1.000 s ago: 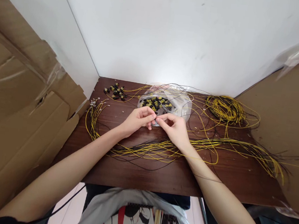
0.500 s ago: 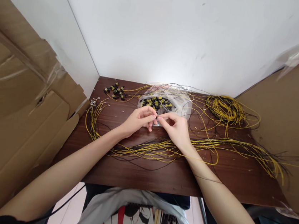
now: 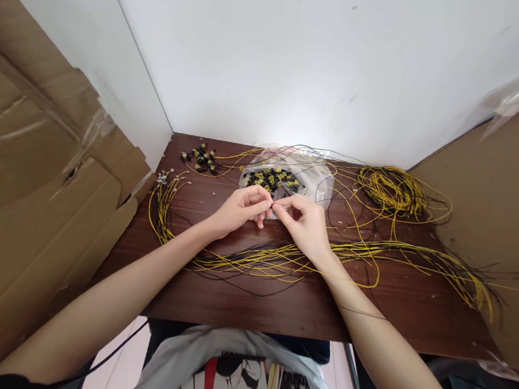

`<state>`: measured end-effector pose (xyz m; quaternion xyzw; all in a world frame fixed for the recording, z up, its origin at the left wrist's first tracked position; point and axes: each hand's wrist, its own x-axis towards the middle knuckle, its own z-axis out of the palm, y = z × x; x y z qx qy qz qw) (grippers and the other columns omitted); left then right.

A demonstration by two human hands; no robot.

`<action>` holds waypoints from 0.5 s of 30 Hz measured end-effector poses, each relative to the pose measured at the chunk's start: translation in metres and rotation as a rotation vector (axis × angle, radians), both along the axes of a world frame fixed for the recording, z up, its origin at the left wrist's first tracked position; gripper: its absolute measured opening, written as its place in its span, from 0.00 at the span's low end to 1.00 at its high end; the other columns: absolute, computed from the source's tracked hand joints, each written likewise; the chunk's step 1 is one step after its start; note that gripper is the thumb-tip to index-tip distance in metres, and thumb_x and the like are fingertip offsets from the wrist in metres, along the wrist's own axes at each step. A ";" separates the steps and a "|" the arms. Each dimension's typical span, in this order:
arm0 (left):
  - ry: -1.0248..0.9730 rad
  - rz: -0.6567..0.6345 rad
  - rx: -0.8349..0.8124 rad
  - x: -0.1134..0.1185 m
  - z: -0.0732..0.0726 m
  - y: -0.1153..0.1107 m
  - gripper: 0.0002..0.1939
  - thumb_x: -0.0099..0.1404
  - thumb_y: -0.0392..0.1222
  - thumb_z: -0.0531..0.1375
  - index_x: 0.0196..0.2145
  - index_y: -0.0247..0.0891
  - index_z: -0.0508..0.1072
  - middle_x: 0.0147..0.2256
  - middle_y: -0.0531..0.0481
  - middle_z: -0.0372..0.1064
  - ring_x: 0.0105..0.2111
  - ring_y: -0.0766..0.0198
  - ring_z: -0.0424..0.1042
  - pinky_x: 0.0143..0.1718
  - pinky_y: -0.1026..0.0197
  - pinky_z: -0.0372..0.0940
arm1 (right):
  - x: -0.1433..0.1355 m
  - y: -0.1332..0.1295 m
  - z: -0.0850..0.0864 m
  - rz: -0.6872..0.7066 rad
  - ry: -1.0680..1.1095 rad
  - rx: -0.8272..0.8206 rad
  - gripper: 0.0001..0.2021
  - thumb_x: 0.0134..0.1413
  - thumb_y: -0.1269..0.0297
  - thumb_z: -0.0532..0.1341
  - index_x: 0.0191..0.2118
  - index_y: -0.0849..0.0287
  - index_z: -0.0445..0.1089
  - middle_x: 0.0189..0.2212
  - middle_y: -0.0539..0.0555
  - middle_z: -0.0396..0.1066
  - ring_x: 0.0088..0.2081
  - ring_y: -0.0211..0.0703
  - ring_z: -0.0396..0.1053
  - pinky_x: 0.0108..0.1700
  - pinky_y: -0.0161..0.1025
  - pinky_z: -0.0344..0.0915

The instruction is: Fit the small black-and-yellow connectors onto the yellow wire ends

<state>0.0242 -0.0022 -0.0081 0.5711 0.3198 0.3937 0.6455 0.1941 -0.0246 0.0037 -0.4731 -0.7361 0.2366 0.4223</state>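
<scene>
My left hand (image 3: 245, 208) and my right hand (image 3: 304, 219) meet fingertip to fingertip above the table, both pinched closed. Whatever is between the fingertips is tiny and dark, mostly hidden, and I cannot make out its kind. Right behind the hands lies a clear plastic bag (image 3: 319, 186) with many small black-and-yellow connectors (image 3: 273, 178) on it. Below the wrists, a long bundle of yellow and black wires (image 3: 252, 259) runs across the table; my right forearm passes over it.
More connectors with wires (image 3: 202, 158) sit at the back left of the brown table (image 3: 237, 307). A coil of yellow and black wire (image 3: 393, 191) lies at the back right. Cardboard (image 3: 48, 195) stands left, more cardboard (image 3: 510, 217) right, and a white wall (image 3: 293, 67) behind.
My right hand's fingertips have shifted very slightly. Otherwise both hands stay in the same place, and the wires and connectors have not moved.
</scene>
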 end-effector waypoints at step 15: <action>0.019 0.026 -0.020 0.002 0.005 -0.002 0.09 0.58 0.40 0.61 0.33 0.32 0.66 0.26 0.51 0.69 0.22 0.72 0.66 0.25 0.66 0.67 | 0.000 -0.001 0.002 -0.009 -0.001 -0.006 0.07 0.54 0.65 0.59 0.30 0.60 0.74 0.25 0.50 0.70 0.22 0.34 0.58 0.26 0.34 0.56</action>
